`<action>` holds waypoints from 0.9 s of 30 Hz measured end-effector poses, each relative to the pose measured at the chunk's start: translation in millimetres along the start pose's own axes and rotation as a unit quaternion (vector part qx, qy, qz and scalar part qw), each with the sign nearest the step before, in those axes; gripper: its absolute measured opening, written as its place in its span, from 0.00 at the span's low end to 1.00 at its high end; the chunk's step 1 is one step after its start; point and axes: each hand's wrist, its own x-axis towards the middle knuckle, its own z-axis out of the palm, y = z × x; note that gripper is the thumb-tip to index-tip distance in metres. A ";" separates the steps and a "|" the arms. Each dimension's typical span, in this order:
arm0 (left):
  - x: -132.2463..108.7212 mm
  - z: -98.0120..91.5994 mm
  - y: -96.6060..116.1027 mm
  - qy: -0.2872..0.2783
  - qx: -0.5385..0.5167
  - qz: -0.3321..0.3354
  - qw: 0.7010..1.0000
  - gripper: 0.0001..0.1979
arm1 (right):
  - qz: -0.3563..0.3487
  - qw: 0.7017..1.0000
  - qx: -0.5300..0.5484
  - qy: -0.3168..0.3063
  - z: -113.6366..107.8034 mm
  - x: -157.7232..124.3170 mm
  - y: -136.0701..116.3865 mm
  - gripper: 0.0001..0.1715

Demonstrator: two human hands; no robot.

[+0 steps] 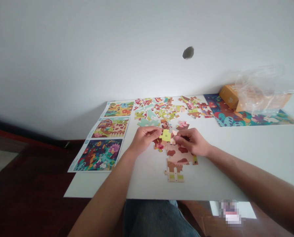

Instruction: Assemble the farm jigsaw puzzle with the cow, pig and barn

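Note:
My left hand (147,136) pinches a yellow-green puzzle piece (166,135) between thumb and fingers, above the white table. Close to its right, my right hand (192,141) has its fingers closed on a pale pink and white puzzle piece (173,138). Below both hands lies a joined section of puzzle (183,154), pink with brown patches, with a strip of white fence at its lower end. A red and brown piece (159,144) lies at its upper left, partly under the left hand. Whether the held pieces touch each other I cannot tell.
Loose puzzle pieces (159,108) spread across the back of the table. A sheet with three printed pictures (110,126) lies at the left. At the right back, an orange box (232,95) and clear plastic wrap (260,89) rest on a finished dark puzzle (248,120).

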 end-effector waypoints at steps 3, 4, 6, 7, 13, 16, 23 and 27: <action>0.2 -2.8 2.0 -0.005 -0.026 -0.007 1.000 0.22 | 0.006 1.000 -0.005 0.012 -1.3 -0.1 0.2 0.26; 0.1 -3.3 2.9 -0.008 -0.031 -0.009 0.999 0.22 | 0.008 1.000 -0.010 0.019 -1.5 -0.1 0.3 0.26; -0.2 -3.8 4.4 -0.018 -0.032 -0.013 0.999 0.22 | 0.008 0.999 -0.020 0.031 -1.9 0.0 0.3 0.25; -0.3 -3.8 4.8 -0.022 -0.028 -0.013 0.999 0.21 | 0.006 0.999 -0.023 0.033 -2.1 0.1 0.4 0.24; -0.1 -1.8 3.8 -0.025 0.005 -0.017 1.000 0.17 | 0.035 0.999 -0.015 0.036 -2.1 -0.8 2.1 0.22; -0.3 -0.9 4.3 -0.030 -0.003 -0.014 0.999 0.15 | 0.053 0.996 0.033 0.058 0.8 -1.2 3.8 0.19; -2.0 2.3 3.9 -0.062 0.033 0.012 0.997 0.14 | 0.071 0.992 0.101 -0.002 -12.7 -3.3 4.1 0.17; 2.0 5.2 -0.2 -0.061 0.156 0.216 0.962 0.07 | 0.106 0.984 0.086 -0.114 -38.9 -9.6 5.0 0.14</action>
